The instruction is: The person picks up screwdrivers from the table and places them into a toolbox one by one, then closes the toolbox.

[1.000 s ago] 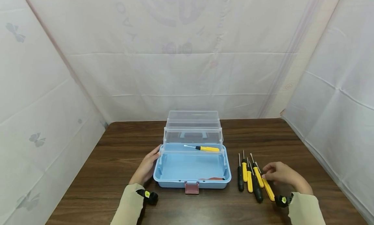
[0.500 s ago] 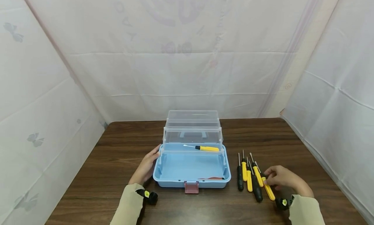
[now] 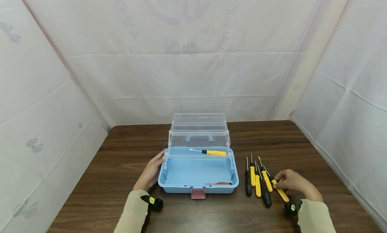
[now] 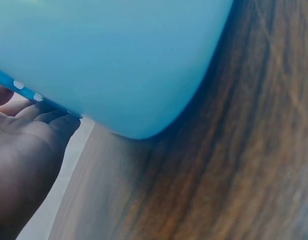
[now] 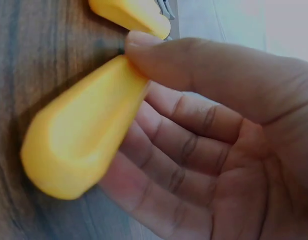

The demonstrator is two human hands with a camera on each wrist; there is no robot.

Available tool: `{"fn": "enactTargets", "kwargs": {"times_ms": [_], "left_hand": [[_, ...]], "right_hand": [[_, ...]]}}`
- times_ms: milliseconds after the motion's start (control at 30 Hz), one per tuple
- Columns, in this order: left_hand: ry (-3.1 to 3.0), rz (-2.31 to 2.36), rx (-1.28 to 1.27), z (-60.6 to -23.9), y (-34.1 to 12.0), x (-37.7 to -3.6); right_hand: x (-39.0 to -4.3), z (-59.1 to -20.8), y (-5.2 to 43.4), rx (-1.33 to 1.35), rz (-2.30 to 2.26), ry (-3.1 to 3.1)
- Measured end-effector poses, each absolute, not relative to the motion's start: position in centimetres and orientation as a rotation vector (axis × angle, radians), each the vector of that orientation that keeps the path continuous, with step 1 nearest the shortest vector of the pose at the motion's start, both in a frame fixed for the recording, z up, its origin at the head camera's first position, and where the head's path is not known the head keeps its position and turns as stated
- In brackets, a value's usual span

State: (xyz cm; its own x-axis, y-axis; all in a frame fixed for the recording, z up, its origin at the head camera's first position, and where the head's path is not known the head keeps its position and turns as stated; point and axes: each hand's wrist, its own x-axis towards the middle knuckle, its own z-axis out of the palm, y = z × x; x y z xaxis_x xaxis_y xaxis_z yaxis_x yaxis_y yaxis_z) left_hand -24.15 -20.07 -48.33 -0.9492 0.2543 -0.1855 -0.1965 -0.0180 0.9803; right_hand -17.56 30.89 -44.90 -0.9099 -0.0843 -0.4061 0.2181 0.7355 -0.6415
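Observation:
My left hand [image 3: 151, 170] holds the left side of a light blue toolbox [image 3: 169, 190], its thumb at the rim. In the left wrist view the fingers [image 4: 48, 120] lie against the box's outer wall. My right hand [image 3: 296, 184] pinches a yellow-handled screwdriver [image 3: 282, 194] near the top of its handle, at the right end of a row of screwdrivers. The right wrist view shows the thumb and fingers on that yellow handle [image 5: 83, 130], close over the table. Another yellow-and-black screwdriver [image 3: 216, 153] lies across the back of the box, in its clear tray.
Several yellow and black screwdrivers [image 3: 248, 182] lie side by side right of the box. A red-handled tool [image 3: 222, 183] rests inside against the front wall. The raised clear lid [image 3: 199, 118] stands at the back, and a pink latch [image 3: 198, 193] hangs in front.
My right hand has closed on the rightmost yellow screwdriver, whose handle end has swung slightly right, away from the others. The left hand has stayed at the box.

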Motion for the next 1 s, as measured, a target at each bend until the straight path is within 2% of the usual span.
{"fn": "enactTargets", "kwargs": {"times_ms": [433,1000], "left_hand": [[1.949,2.034,0.066,-48.04,-20.09,-24.02],[1.929,2.074,0.082,-48.35,-19.95,-24.14]], "right_hand": [[-17.89,-45.09,30.9,0.183,-0.981,2.544],[-18.03,-45.26,31.19,0.136,-0.966,2.582]]}}
